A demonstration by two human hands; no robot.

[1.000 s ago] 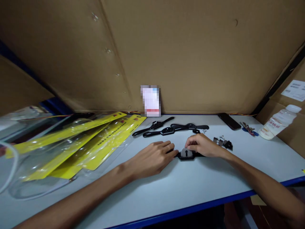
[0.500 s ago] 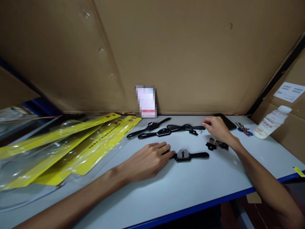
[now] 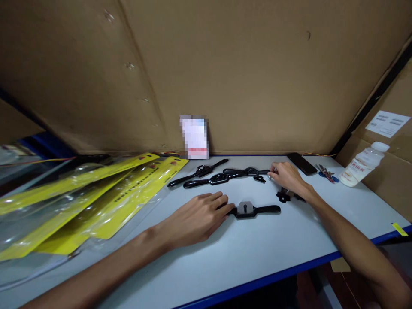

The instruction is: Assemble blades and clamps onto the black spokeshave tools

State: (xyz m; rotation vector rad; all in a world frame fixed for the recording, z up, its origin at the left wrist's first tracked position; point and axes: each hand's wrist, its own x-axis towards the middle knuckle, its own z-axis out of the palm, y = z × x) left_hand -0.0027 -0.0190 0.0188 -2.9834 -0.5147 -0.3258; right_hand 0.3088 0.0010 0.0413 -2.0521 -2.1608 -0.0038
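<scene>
On the white counter [image 3: 264, 253], listed from left to right:

1. Yellow-backed clear packaging sleeves [image 3: 96, 201], several, overlapping and fanned out, far left.
2. Left hand [image 3: 196, 219], palm down, flat on the counter. Grip loose and released, fingers extended; fingertips rest on the left handle end of the near spokeshave.
3. Near spokeshave [image 3: 252, 210], black, with a grey metal plate at its middle. Lies flat, lengthwise across the counter, just right of the left hand; right handle free and untouched.
4. Two black spokeshaves [image 3: 206, 175], further back, lying at a slant side by side, apart from both hands.
5. Third rear spokeshave [image 3: 246, 172], black, lying crosswise; its right end lies at the fingertips of the right hand.
6. Right hand [image 3: 288, 177], reaching to the back of the counter. Grip pinched, fingers curled on a small part at the tool's end; what exactly is gripped cannot be told.
7. Small black parts [image 3: 283, 195], loose, just beneath the right wrist.
8. Black phone [image 3: 301, 163], flat near the cardboard wall [image 3: 225, 77].
9. Keys [image 3: 326, 174], right of the phone.
10. White bottle [image 3: 363, 164], leaning at far right.
</scene>
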